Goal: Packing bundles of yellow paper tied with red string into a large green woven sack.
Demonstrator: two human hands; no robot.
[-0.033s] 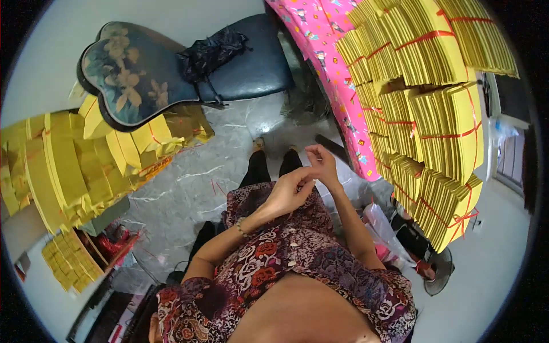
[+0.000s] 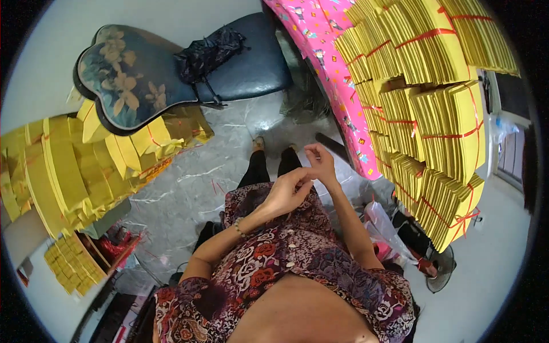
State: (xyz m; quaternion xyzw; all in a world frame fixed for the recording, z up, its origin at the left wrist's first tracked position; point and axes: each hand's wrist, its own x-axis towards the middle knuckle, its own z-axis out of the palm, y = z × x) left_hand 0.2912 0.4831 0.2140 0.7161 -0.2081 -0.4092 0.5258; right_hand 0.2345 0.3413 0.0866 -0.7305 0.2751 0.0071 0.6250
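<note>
My left hand [image 2: 287, 192], a beaded bracelet [image 2: 239, 228] at its wrist, is in front of my patterned dress [image 2: 297, 240]. Its fingers curve loosely, with the thumb apart from them. Just right of it and a little farther out is my right hand [image 2: 323, 166], its fingers bent and spread. The two hands meet or overlap at the left fingertips; whether they press together I cannot tell. I see nothing held in either hand. Nearest on the right is a table with a pink printed cover [image 2: 343, 111], bearing stacked yellow paper bundles [image 2: 443, 123] tied with red string.
A dark blue chair [image 2: 246, 71] with a flowered back stands ahead, a black plastic bag [image 2: 210, 55] on it. More yellow paper bundles [image 2: 63, 166] are piled at the left. Grey marbled floor [image 2: 183, 177] lies between. A clear plastic bag [image 2: 386, 228] and a fan [image 2: 441, 268] are at the right.
</note>
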